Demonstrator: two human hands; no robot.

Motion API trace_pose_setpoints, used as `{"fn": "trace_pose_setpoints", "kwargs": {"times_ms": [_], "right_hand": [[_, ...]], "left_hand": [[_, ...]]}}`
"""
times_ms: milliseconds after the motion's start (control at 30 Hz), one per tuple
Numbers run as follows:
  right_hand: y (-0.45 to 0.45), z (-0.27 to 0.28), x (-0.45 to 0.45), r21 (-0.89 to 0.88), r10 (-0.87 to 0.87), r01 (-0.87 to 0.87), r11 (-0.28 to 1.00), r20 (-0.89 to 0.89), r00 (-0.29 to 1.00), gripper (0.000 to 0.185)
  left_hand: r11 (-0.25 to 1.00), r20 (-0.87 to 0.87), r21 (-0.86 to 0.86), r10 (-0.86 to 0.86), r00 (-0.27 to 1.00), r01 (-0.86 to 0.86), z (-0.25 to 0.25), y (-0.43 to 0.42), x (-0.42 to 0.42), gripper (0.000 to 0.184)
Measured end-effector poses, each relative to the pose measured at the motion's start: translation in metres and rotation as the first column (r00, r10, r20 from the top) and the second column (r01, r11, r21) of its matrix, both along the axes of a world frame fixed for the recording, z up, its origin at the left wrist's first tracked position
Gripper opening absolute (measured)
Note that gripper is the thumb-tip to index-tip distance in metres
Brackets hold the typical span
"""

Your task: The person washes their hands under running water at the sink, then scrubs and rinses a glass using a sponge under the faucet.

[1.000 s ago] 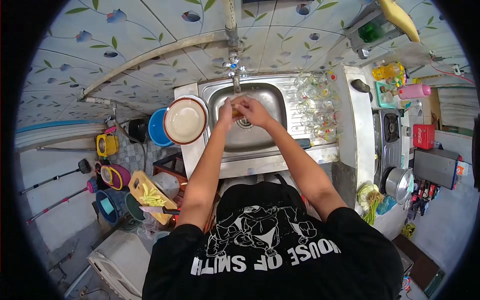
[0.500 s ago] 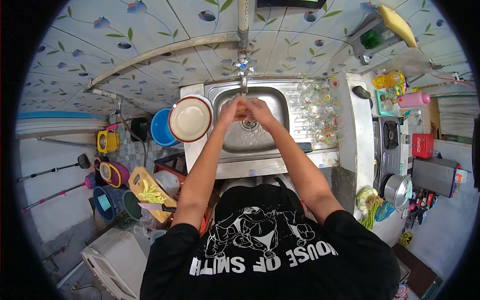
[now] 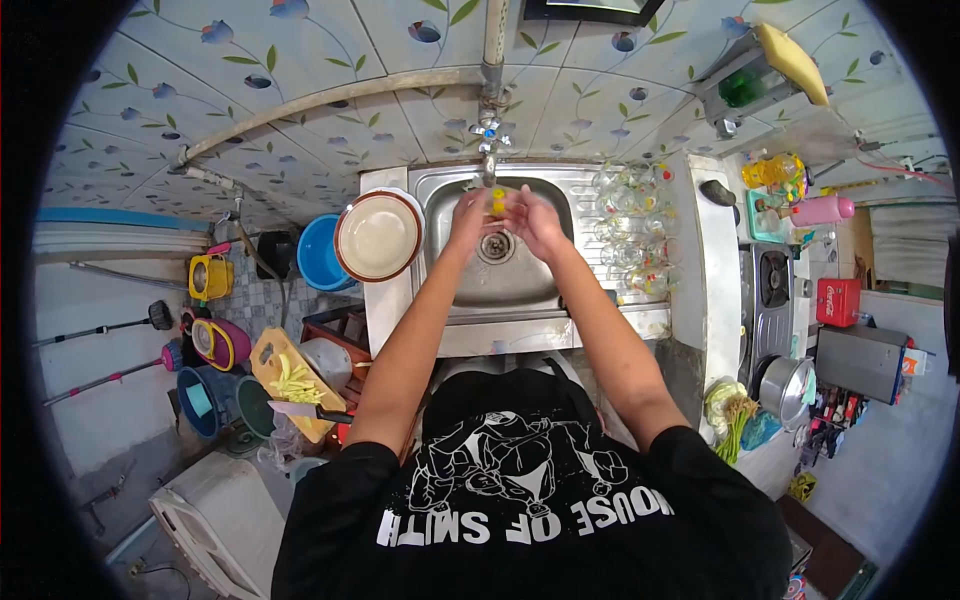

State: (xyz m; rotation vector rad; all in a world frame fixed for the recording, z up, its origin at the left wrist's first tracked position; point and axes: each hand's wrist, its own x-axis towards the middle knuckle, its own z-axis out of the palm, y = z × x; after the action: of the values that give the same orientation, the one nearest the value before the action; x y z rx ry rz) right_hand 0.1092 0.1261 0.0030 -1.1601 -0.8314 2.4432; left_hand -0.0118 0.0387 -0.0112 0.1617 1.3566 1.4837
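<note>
Steel sink (image 3: pixel 497 283), rinsing step, I judge: left hand (image 3: pixel 468 215) and right hand (image 3: pixel 537 220) flank 1 yellow item (image 3: pixel 498 202), grip unclear; next move needs steadiness.

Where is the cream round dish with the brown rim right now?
In the head view, the dish sits just left of the rectangular stainless-steel sink, partly covering the round blue plastic basin from sight.
</note>
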Motion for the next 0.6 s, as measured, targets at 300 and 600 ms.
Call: {"fn": "trace_pose_setpoints", "kwargs": {"times_ms": [300,600], "right_hand": [[-0.012,0.009,-0.001,0.135,0.064,-0.068,0.988,0.033,0.997,0.033],[-0.023,0.015,-0.005,0.199,-0.099,0.066,0.978,0.16,0.982,0.029]], "left_hand": [[0.996,-0.211,0.066,0.066,0.975,-0.053,0.009,0.002,0.002,0.038],[0.989,-0.656,0.061,-0.062,0.752,0.134,-0.016,0.005,0.0,0.044]]}}
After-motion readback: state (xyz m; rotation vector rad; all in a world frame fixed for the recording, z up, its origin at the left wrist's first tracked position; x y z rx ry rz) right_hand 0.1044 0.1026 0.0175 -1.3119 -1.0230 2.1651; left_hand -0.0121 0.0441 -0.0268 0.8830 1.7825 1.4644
